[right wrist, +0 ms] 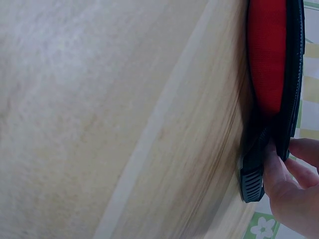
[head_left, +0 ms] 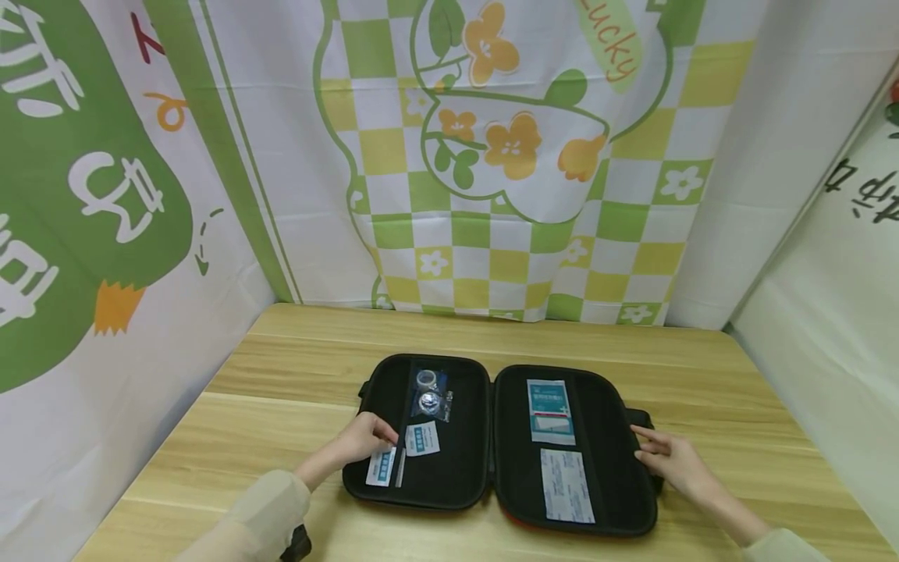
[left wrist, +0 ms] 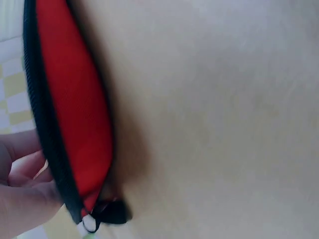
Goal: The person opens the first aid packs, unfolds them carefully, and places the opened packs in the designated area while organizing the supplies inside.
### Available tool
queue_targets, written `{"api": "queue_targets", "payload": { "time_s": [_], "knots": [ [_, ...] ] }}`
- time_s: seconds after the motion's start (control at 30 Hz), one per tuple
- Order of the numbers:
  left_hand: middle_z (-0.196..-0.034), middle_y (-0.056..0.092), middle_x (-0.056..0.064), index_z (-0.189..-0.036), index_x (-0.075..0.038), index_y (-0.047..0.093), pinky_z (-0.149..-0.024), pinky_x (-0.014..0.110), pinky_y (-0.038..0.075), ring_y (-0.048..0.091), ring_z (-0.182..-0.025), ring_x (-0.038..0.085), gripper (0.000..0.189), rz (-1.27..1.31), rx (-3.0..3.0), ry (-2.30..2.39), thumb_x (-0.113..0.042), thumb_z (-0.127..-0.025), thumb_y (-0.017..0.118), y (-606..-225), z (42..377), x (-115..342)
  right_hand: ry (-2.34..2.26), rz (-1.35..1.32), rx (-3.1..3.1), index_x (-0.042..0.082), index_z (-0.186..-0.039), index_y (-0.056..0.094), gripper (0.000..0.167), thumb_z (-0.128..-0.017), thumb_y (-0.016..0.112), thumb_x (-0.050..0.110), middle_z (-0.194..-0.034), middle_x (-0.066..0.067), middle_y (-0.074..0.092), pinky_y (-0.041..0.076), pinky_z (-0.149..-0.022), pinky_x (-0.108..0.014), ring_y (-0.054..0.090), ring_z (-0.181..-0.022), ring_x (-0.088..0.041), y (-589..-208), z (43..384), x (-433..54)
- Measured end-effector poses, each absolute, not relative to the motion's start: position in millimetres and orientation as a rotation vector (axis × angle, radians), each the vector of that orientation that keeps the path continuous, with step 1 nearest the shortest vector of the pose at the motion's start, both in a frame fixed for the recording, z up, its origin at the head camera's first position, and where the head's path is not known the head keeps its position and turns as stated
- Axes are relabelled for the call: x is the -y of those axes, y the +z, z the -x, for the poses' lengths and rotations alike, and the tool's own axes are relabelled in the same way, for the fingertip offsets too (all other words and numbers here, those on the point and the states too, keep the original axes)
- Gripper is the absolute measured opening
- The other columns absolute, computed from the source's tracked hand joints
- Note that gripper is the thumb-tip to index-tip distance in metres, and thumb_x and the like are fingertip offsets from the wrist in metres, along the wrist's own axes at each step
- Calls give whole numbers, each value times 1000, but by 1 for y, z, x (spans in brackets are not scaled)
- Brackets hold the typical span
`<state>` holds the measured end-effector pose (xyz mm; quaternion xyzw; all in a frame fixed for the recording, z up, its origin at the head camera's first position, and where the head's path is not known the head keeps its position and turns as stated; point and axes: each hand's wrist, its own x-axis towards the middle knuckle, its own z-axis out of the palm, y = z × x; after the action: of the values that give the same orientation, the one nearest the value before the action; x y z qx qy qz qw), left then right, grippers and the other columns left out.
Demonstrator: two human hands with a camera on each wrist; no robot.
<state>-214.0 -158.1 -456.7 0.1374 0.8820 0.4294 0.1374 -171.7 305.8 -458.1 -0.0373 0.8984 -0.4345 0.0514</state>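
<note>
A black-lined zip case (head_left: 463, 468) with a red outside (left wrist: 75, 99) lies spread open on the table. In its left half, my left hand (head_left: 364, 437) pinches the top of a white-and-blue sachet (head_left: 380, 469); a narrow white strip shows beside it. Another small sachet (head_left: 422, 439) and a clear bag with white rolls (head_left: 430, 396) lie further in. My right hand (head_left: 670, 460) grips the case's right edge near its black handle (head_left: 639, 419), thumb and fingers on either side of the rim. The right half holds a teal packet (head_left: 551, 411) and a white printed packet (head_left: 566, 485).
The wooden table (head_left: 281, 367) extends around the case. A patterned cloth (head_left: 492, 257) hangs behind it, with more printed cloth at both sides. Below the left sleeve a small black object (head_left: 298, 544) shows. A zip pull (left wrist: 112, 211) hangs at the case's corner.
</note>
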Motion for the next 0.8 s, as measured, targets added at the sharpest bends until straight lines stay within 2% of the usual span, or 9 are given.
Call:
{"api": "queue_targets", "payload": {
  "time_s": [0.23,0.47,0.8],
  "knots": [
    [-77,62,10,-82,9,64,-60,28,50,53,-70,16,30,-443,-2449,1180,22,-64,44,-444,214,166,-1345,96,-2714,-16,-122,39,45,-82,54,-5,-97,-29,58,53,-66,-28,60,-86,-28,-458,170,-305],
    [-69,57,7,-82,9,64,-55,29,53,54,-63,13,20,-311,-2402,1226,20,-67,54,-444,213,171,-1329,84,-2725,-16,-122,39,45,-82,54,-3,-97,-30,58,53,-65,-28,60,-87,-28,-458,170,-305],
    [-66,56,5,-82,13,63,-53,32,53,57,-61,14,15,-299,-2321,1332,18,-69,57,-449,215,165,-1309,68,-2725,-16,-123,38,45,-83,54,-3,-99,-31,57,53,-66,-28,58,-90,-31,-458,172,-305]
  ]
}}
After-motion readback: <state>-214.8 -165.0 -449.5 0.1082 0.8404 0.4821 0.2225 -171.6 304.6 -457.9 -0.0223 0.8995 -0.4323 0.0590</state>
